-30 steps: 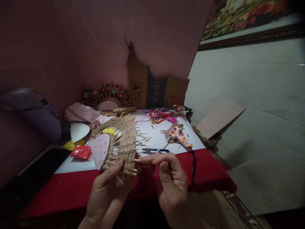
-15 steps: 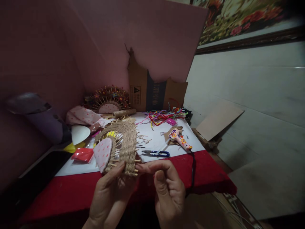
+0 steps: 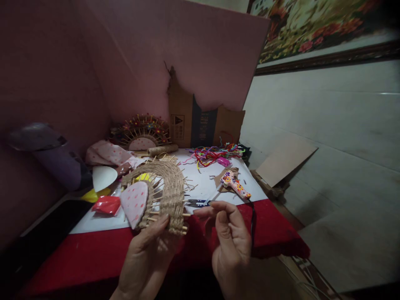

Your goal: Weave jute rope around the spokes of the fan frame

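Observation:
My left hand (image 3: 150,250) grips the lower end of a half-ring fan piece (image 3: 171,187) woven from brown twine over thin wooden sticks. Its thumb lies across the front of the weave, with the other fingers behind. A white fabric half-disc with pink dots (image 3: 135,202) forms the piece's inner part. Bare stick ends jut from the outer edge. Just right of that edge is my right hand (image 3: 231,237), its fingers loosely bent and apart, one stretched towards the stick ends. I see nothing held in it. Behind its fingertips lie blue thread snips (image 3: 196,203), partly covered.
A flowered glue gun (image 3: 234,183) rests on cardboard, its cord over the red cloth edge. Colourful pipe cleaners (image 3: 212,155), a twine roll (image 3: 162,149) and a decorated fan (image 3: 142,131) are at the back. A red packet (image 3: 106,205) lies left, near a bottle (image 3: 59,156).
My right hand has moved right and slightly up, away from the fan piece's edge, and now overlaps the snips. The left hand still holds the piece, turned slightly more face-on.

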The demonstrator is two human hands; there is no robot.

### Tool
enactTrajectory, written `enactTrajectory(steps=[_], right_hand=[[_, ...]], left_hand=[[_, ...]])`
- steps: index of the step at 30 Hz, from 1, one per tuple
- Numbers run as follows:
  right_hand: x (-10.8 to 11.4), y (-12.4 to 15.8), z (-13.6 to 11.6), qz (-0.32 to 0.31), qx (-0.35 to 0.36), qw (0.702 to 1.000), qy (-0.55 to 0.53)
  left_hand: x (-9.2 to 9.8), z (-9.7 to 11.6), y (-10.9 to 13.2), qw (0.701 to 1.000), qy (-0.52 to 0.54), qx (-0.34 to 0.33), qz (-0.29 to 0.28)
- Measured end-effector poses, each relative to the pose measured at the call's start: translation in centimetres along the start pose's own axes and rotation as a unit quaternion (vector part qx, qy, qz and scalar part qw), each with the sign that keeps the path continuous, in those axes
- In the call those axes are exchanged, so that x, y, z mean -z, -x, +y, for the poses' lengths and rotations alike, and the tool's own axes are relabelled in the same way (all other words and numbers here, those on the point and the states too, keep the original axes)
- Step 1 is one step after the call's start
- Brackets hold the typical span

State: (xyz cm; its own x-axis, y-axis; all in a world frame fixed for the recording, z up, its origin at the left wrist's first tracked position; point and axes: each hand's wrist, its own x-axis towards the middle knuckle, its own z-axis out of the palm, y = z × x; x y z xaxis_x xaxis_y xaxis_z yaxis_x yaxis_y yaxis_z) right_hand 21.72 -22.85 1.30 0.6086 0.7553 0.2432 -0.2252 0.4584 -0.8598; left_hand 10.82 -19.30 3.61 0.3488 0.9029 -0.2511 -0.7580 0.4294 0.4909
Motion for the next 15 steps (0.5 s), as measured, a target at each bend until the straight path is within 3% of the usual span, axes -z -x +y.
enactTrajectory(steps=[3, 5, 7, 10, 15], right_hand=[[1.0, -1.5, 0.3, 0.017, 0.003, 1.0, 0.008], [1.5, -2.7, 0.5, -0.003, -0.049, 0.999, -0.014], [1.7, -3.9, 0.6, -0.053, -0.136, 0.986, -0.077], [1.5, -5.5, 0.4, -0.154, -0.26, 0.937, -0.173], [0.3, -7.0, 0.0, -0.253, -0.297, 0.901, -0.19]], left_hand=[[0.4, 0.1, -0.4, 0.998, -0.052, -0.015, -0.011], [0.6, 0.2, -0.7, 0.995, -0.098, -0.014, -0.025], [0.6, 0.3, -0.9, 0.99, -0.134, -0.015, -0.045], [0.9, 0.4, -1.2, 0.981, -0.179, -0.011, -0.069], [2.1, 0.3, -1.6, 0.961, -0.251, 0.023, -0.112]])
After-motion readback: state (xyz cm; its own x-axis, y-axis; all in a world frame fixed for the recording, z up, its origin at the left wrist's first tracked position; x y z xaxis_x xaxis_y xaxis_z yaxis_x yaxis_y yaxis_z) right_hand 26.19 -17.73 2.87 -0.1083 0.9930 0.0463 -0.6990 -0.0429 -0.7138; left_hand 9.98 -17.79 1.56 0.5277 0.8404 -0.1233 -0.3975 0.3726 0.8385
